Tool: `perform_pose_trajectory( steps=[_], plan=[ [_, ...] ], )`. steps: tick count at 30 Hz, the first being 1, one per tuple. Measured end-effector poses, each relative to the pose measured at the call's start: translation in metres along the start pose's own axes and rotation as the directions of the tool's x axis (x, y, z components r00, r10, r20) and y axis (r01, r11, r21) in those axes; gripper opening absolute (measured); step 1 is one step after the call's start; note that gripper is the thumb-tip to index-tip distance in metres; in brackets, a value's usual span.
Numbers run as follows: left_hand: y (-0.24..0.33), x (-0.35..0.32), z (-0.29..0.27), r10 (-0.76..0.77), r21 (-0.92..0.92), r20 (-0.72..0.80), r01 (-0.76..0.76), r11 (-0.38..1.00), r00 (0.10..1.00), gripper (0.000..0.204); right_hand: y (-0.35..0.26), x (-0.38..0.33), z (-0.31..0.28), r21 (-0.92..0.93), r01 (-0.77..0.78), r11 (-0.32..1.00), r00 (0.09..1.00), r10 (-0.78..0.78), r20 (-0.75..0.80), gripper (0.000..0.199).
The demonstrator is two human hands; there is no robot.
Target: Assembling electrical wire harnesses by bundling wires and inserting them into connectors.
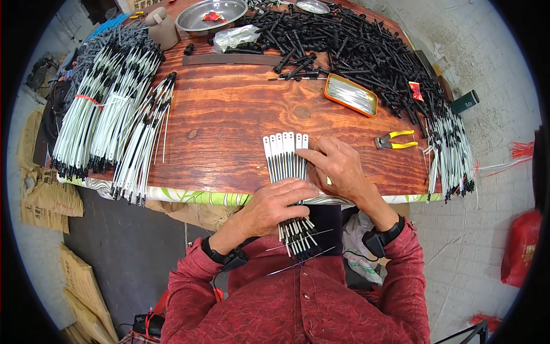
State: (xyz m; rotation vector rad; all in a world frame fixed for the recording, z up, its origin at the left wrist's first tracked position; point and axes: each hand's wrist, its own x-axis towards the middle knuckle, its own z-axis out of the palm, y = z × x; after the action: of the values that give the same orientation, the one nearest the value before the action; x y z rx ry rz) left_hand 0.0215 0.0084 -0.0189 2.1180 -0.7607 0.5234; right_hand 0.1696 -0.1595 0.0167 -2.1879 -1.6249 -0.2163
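A fanned bundle of slim strips (280, 163), black along the shafts with flat white holed heads, lies across the near table edge. My left hand (274, 207) is closed over its middle, the fingers laid across the strips. At the right side of the heads, my right hand (339, 168) has its index finger against a strip and its other fingers curled; its thumb is hidden. The lower ends of the bundle reach past the table toward my body, where thin metal rods (302, 262) cross them.
Yellow-handled pliers (395, 140) lie to the right, beside another strip bundle (451, 152). Larger strip bundles (109, 114) hang over the left edge. Farther back are an orange-rimmed tray (375, 109) of thin pieces, a heap of black parts (355, 46) and a metal bowl (189, 22).
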Motion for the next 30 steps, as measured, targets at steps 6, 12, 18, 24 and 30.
perform_pose_trajectory(
  steps=[6,12,18,24,30],
  plan=[
    [0.001,0.001,-0.001,0.001,0.007,-0.012,0.000,1.000,1.000,0.014,-0.007,0.004,0.003,0.013,-0.011,1.000,0.999,0.012,-0.037,0.043],
    [0.000,-0.001,0.001,-0.004,0.028,-0.010,0.004,1.000,1.000,0.013,0.002,0.007,0.003,0.117,-0.005,0.993,1.000,0.006,-0.006,0.041],
    [0.000,-0.001,-0.001,0.000,0.044,-0.016,0.000,0.999,1.000,0.014,0.003,0.007,0.008,0.250,-0.071,0.966,0.997,0.077,-0.011,0.031],
    [0.000,-0.002,0.000,0.007,0.055,-0.017,-0.006,0.998,1.000,0.014,0.003,0.009,0.011,0.252,-0.039,0.967,0.997,0.055,-0.055,0.030],
    [0.001,-0.001,-0.002,0.002,0.055,0.009,-0.003,0.998,1.000,0.014,0.002,0.010,0.008,0.210,-0.032,0.977,0.999,0.040,-0.034,0.032]
  ],
)
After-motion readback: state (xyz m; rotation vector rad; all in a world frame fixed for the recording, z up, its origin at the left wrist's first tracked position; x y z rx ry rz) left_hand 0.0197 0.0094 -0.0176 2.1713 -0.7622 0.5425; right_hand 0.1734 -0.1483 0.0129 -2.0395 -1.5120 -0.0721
